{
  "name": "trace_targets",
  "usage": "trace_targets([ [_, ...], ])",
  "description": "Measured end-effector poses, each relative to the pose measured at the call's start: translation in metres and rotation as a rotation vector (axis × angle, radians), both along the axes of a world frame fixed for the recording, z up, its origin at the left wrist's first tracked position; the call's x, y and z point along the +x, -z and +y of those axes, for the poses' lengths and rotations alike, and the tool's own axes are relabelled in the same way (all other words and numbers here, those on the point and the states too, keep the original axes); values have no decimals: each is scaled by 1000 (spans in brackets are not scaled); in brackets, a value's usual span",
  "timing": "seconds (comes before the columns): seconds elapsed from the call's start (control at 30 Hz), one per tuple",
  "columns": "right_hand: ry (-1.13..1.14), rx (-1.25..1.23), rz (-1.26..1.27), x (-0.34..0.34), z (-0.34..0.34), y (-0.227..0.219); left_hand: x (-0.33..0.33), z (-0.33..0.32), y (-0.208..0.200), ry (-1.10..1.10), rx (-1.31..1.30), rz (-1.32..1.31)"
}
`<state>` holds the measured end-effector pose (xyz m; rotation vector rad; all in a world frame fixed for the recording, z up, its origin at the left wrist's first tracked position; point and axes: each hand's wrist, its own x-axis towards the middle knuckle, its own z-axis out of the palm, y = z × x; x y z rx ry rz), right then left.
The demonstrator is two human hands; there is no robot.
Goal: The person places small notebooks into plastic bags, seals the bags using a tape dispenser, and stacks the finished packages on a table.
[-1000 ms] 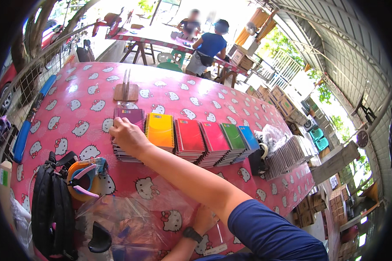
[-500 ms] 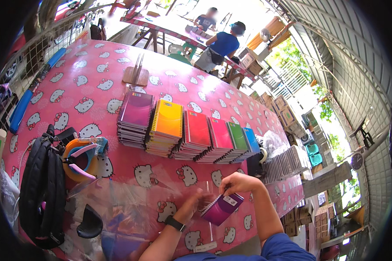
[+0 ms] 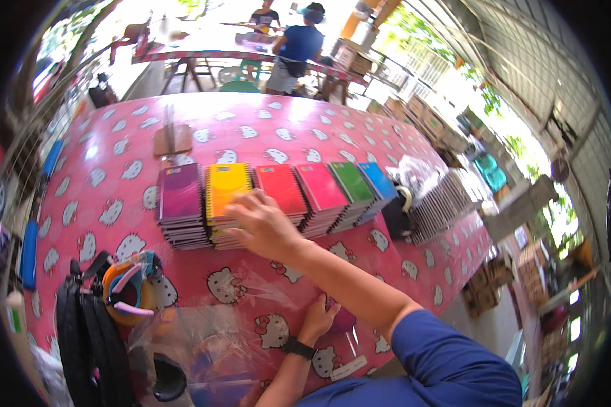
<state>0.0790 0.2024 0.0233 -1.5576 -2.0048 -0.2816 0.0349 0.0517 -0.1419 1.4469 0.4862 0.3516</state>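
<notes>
Step, seemingly: picking | right hand [image 3: 263,222] is hovering, fingers loosely spread, apparently empty | stacked yellow spiral-bound paper notebooks [image 3: 227,183] are lying under and beyond them | left hand [image 3: 316,320] is curling round a mostly hidden purple notebook [image 3: 344,321] | next calls for pinching one yellow cover

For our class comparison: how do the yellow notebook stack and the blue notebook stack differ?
Position: the yellow stack stands between the purple stack and the red stack; the blue stack ends the row at the right.
View: the right hand partly covers the yellow stack; no hand covers the blue stack.
Apparent size: the yellow stack looks larger than the blue stack.
Shared: both rest on the pink tabletop.
</notes>
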Motion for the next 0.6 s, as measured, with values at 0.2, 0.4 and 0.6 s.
trace_targets([
  [0.2,236,-63,-296,-20,36,25,9,-6,14,45,-253,-254],
  [0.4,212,-112,-357,-25,43,18,4,-1,-17,-54,-93,-456],
  [0.6,141,-227,-345,-27,46,5,5,-2,17,-61,-115,-364],
])
